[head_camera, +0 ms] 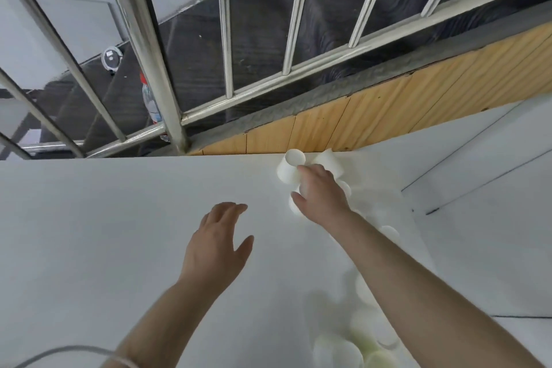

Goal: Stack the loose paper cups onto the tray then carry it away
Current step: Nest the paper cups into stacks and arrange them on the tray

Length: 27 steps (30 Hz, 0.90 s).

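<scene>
While the white cups (343,263) sit scattered down the right side of the white surface (104,233), the right hand (321,196) is up at the far end with its fingers curled around one cup (288,169), lying on its side near the wood strip (388,110). Another cup (328,160) is just behind it, and a bunch more (358,343) are bunched up near the bottom edge, kinda blurry. Can't make out a tray anywhere. The left hand (219,236) hovers over the surface to the left, fingers straight and holding nothing. Past the edge there's a metal railing (155,48) and dark stairs (89,104), with a bottle (150,98) with a red cap behind the post. Its label is too blurry to read. A grey cable (68,351) curves in bottom left.
</scene>
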Each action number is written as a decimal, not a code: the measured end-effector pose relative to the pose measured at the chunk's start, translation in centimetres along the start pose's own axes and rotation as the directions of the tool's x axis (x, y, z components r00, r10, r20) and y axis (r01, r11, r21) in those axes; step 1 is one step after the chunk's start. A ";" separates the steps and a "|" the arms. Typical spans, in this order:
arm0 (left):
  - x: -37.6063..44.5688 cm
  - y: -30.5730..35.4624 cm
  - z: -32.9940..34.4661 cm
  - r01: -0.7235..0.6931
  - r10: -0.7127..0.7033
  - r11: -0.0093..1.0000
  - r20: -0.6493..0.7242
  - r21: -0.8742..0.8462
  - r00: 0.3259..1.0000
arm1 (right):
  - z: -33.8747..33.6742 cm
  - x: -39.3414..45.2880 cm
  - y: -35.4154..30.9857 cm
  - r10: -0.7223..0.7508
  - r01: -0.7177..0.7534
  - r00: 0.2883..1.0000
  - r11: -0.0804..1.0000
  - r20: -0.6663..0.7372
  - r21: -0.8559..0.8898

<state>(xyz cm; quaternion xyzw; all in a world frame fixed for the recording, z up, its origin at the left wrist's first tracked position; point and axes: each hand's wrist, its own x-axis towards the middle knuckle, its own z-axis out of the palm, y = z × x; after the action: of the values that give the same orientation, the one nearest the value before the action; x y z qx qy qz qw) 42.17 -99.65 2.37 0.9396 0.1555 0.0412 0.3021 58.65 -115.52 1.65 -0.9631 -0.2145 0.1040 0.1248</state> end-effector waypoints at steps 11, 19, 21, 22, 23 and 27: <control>1.0 -0.8 1.2 0.031 -0.030 0.999 -0.032 0.012 0.999 | 2.3 9.0 1.0 -0.031 0.044 0.996 0.984 0.078 -0.172; 1.4 -1.7 1.1 0.044 -0.044 0.999 -0.022 0.007 0.999 | 1.9 8.5 0.1 -0.085 0.086 0.996 0.995 -0.012 0.047; 1.6 -1.7 0.9 0.049 -0.050 0.999 -0.022 -0.023 0.999 | 1.0 6.8 -0.6 -0.112 0.122 0.992 0.966 -0.057 0.229; 1.6 -1.6 0.7 0.050 -0.050 0.998 -0.015 -0.034 0.999 | 0.4 5.5 -0.9 -0.105 0.122 0.992 0.933 -0.068 0.338; 1.7 -1.5 0.5 0.052 -0.053 0.997 -0.013 -0.049 0.999 | -0.1 4.2 -1.2 -0.092 0.110 0.994 0.889 -0.062 0.444; 1.4 -1.0 -0.1 0.015 -0.017 0.984 -0.007 -0.176 1.000 | -1.5 -1.9 -2.3 -0.072 0.006 0.996 0.661 0.055 0.750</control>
<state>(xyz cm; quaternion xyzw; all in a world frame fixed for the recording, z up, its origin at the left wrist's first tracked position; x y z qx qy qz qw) 43.22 -98.32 1.87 0.9078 0.1601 0.0564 0.3834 56.45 -114.64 4.05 -0.8169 -0.1781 0.2188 0.5031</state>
